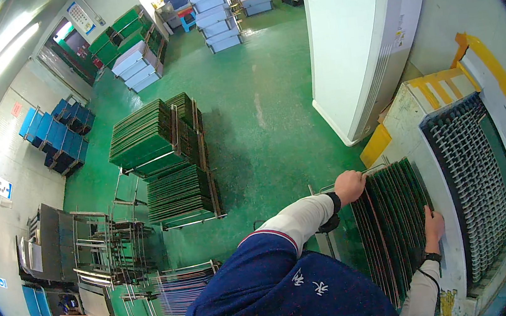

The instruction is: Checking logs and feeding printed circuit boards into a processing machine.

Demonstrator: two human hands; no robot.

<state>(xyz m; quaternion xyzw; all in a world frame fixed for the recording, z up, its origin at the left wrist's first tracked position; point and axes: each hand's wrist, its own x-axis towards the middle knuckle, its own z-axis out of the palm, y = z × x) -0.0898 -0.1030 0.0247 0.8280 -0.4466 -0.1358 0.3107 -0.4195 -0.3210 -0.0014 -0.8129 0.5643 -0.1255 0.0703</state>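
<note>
Thin green panels (394, 229), which look like circuit boards, stand on edge in a close row in a metal rack (375, 169) at my lower right. My left hand (349, 186) is closed at the rack's far left corner, by its top bar; its fingertips are partly hidden. On the right side of the row my right hand (433, 227) has its fingers curled against the edge of a green panel. Both arms wear white sleeves, with a dark band at each wrist. Right of the panels is a machine opening (474, 187) filled with rows of pale rollers.
A tall white cabinet (358, 37) stands ahead on the right. To the left are racks full of green panels (142, 133) and bare metal trolleys (109, 245). Blue bins (214, 20) are stacked farther off, and blue racks (60, 134) line the left wall. The floor (271, 99) is green.
</note>
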